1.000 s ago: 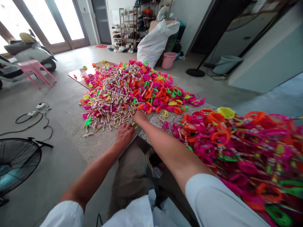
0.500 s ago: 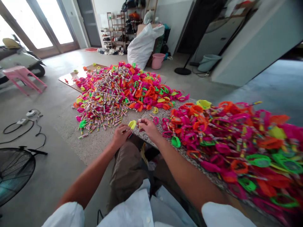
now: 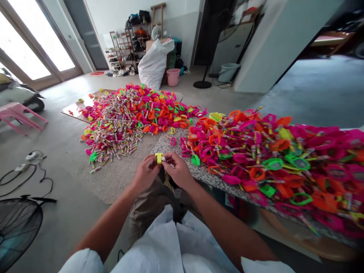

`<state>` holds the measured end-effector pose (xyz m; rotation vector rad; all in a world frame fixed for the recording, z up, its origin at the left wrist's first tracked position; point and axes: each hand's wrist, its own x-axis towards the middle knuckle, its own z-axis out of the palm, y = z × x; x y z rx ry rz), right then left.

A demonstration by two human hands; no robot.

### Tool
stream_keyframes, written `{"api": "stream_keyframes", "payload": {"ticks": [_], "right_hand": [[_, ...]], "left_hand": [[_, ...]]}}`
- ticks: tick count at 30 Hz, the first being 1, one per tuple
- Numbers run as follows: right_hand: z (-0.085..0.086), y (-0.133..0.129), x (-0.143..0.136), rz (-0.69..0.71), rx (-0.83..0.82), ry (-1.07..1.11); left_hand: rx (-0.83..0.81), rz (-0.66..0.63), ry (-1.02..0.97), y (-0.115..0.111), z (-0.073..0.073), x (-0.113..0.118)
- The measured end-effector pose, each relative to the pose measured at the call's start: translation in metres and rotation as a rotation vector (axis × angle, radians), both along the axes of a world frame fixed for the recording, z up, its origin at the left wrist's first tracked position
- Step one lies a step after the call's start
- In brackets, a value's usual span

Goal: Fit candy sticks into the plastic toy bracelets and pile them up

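Observation:
A yellow plastic toy watch is pinched in my left hand, above the near edge of the stone slab table. My right hand is closed around a small whitish tube, which meets the right side of the watch. Fingers hide most of the tube. Beyond both hands lies a mound of small patterned tubes with pink, orange and green toy watches mixed in. A second heap of toy watches with tubes spreads to the right of my right hand.
The granite table edge runs off to the right. A black fan and cables are on the floor at left, with a pink stool behind. A white sack and pink bucket stand at the back.
My hands have come together, so the tube in my right hand now meets the yellow watch, which has turned in my left fingers. The view has swung to the right.

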<state>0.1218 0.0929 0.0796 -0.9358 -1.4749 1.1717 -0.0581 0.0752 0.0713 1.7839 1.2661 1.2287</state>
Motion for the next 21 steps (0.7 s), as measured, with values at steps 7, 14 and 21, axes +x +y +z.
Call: {"api": "stream_keyframes", "payload": {"ticks": [7,14,21], "right_hand": [[0.001,-0.011,0.009,0.032,0.052,-0.094],[0.007,-0.015,0.021,-0.012,0.054,-0.148],[0.019,-0.021,0.026,0.024,0.074,-0.108]], "left_hand": [[-0.045,0.029,-0.11,-0.014,0.013,0.015],[0.178,0.085,0.065,-0.015,0.016,0.01],[0.189,-0.126,0.328,-0.019,0.035,0.004]]}}
